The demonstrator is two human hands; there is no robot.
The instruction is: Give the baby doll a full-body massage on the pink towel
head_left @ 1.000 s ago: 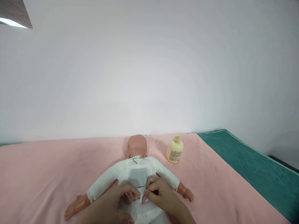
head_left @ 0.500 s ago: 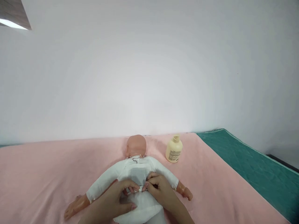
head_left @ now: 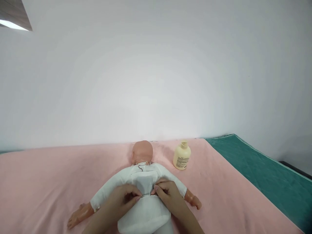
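A baby doll with a white cloth body [head_left: 143, 213] lies back side up, its bald head [head_left: 142, 151] toward the wall. A grey rectangular panel [head_left: 144, 184] shows in an opening in the doll's back. At the panel's lower left corner, my left hand [head_left: 124, 196] pinches the cloth edge between thumb and fingers. Opposite it, my right hand [head_left: 168, 194] is closed on the cloth edge at the panel's lower right. A short dark thread [head_left: 140, 168] sticks out below the neck. The doll's legs are mostly outside the view.
A cream bottle [head_left: 182, 156] with printed text stands right of the doll's head. Pink cloth [head_left: 48, 182] covers the surface, with a green cover [head_left: 263, 175] showing at the right. A white wall [head_left: 146, 71] rises behind.
My left hand has shifted slightly left, and its thumb has risen to meet the fingers at the cloth edge. My right hand has moved slightly right. The cloth edge lies straighter.
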